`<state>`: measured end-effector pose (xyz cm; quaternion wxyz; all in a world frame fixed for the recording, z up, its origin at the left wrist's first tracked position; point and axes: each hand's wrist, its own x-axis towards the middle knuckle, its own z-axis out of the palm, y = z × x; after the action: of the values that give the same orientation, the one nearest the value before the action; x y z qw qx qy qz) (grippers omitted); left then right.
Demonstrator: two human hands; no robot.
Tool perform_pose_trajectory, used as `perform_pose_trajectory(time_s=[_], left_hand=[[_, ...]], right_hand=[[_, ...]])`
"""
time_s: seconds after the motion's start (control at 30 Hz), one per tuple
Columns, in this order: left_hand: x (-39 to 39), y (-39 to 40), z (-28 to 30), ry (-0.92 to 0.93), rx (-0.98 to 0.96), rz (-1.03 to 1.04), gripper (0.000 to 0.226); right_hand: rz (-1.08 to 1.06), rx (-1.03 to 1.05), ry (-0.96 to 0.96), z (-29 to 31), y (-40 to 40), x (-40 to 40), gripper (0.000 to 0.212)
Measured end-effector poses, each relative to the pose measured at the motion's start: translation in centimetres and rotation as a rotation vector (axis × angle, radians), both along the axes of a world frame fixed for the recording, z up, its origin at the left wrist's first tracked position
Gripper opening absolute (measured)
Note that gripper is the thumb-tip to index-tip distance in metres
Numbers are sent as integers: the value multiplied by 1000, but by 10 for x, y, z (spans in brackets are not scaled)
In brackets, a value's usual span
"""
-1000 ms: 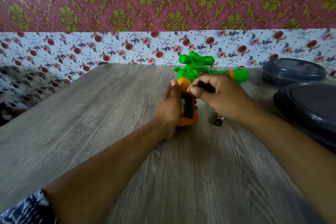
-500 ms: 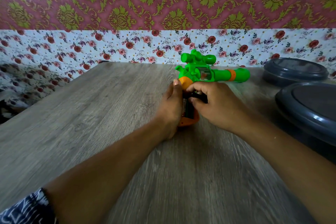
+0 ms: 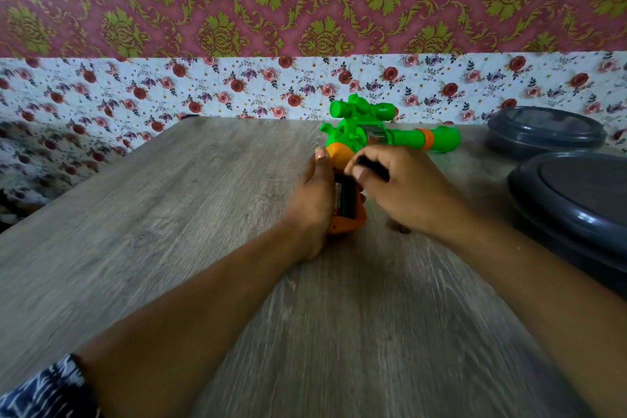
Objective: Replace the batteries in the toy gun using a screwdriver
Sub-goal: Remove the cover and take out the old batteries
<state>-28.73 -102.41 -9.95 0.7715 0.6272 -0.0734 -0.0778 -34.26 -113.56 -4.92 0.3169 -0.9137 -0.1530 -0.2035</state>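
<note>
toy gun (image 3: 390, 136) flat on tabletop (image 3: 169, 214), grip bay open, cell seated | left hand (image 3: 314, 200) clasps grip | right hand (image 3: 403, 190) pinches dark battery (image 3: 373, 168) (blurred) above bay | left: insert, refit cover, screw

Wooden table (image 3: 169, 214), two dark lidded containers (image 3: 546, 132), floral wallpaper (image 3: 203, 88)

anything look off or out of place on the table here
Nothing damaged or spilled. The toy gun lies on its side with the battery slot in its orange grip uncovered, and the right hand holds a dark battery over it.
</note>
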Motion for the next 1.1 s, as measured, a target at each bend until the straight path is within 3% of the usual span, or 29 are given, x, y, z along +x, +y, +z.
perform_pose_trajectory(time_s=[0.17, 0.27, 0.43, 0.6, 0.73, 0.9, 1.1], left_hand=[[-2, 0, 0, -12, -18, -45, 56], [-2, 0, 1, 7, -25, -42, 59], [-5, 0, 3, -3, -24, -32, 58], [-8, -2, 4, -31, -42, -30, 55], [-13, -2, 5, -97, -34, -32, 42], [-17, -3, 8, -104, -25, -29, 35], [-18, -1, 9, -68, -12, -35, 40]], right_hand=[[-13, 193, -133, 13, -12, 1, 16], [82, 378, -100, 14, -12, 0, 17], [118, 359, -90, 2, -5, 3, 26], [153, 275, -97, -6, -2, 4, 11], [132, 291, -90, -7, -1, 4, 13], [127, 673, 47, -5, 2, 5, 23], [106, 949, 222, -4, -3, 7, 25]])
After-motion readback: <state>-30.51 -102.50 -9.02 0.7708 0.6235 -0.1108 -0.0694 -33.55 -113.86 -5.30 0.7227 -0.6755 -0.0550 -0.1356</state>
